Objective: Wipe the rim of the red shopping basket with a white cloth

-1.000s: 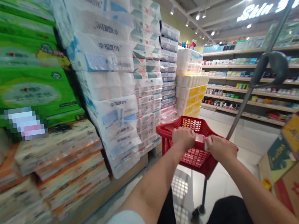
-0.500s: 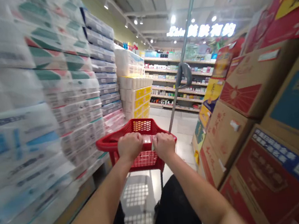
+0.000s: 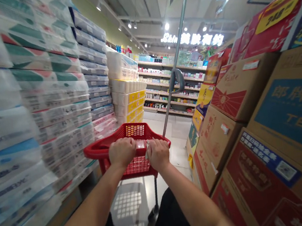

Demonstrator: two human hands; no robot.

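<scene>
A red plastic shopping cart (image 3: 144, 167) stands directly in front of me, its basket of open mesh. My left hand (image 3: 122, 153) is wrapped over the left part of its handle, knuckles up. Further right along the same bar, my right hand (image 3: 158, 152) is closed around it. A small pale scrap (image 3: 146, 151), too small to name, shows at the right thumb. Between the hands a short stretch of handle with a light label is visible. A thin metal pole (image 3: 167, 111) with a grey hooked piece (image 3: 178, 80) rises from the cart's right side.
Tall stacks of wrapped tissue packs (image 3: 62, 103) line the left side. Cardboard cartons (image 3: 226, 132) are piled close on the right. Pale floor (image 3: 177, 154) runs between them to stocked shelves (image 3: 169, 84) beneath a lit sign.
Cart, hands, stacks and cartons have all shifted left in the picture, as my view swings right. Both hands keep their hold on the handle.
</scene>
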